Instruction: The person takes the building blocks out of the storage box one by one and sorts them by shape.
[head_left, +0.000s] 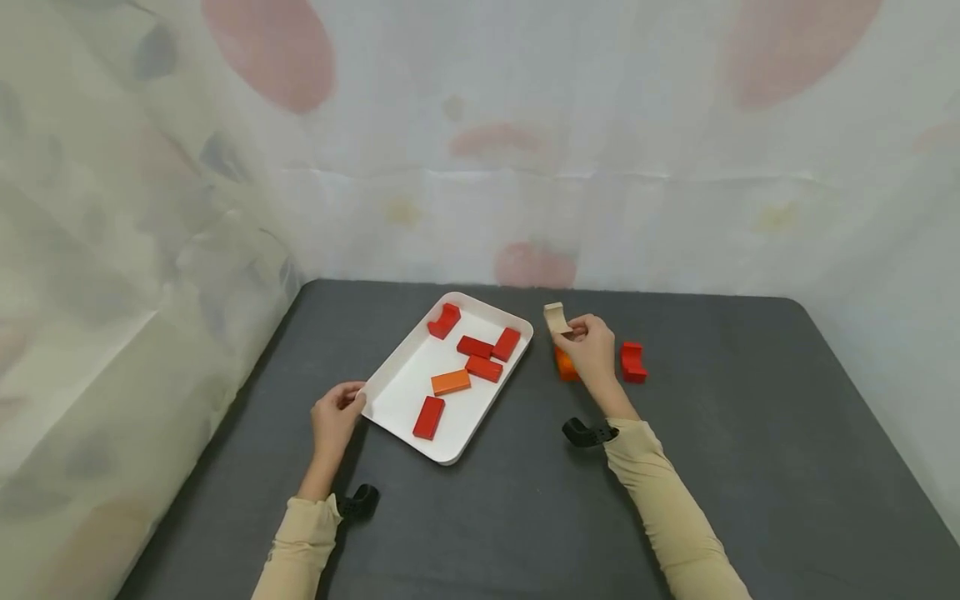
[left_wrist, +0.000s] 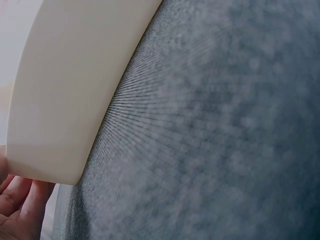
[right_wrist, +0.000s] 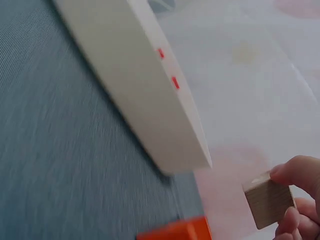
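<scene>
A white tray lies at a slant on the dark table, with several red blocks and one orange block inside. At the tray's left corner my left hand grips the rim between thumb and fingers. My right hand pinches a pale wooden block with a curved cut-out, held just right of the tray; in the right wrist view thumb and fingertips press on the wooden block. Below that hand an orange block is partly hidden by it.
Right of the right hand, a red block with a curved cut-out stands on the dark table. Patterned pale cloth hangs behind the table and along its left side. A black band sits on each wrist.
</scene>
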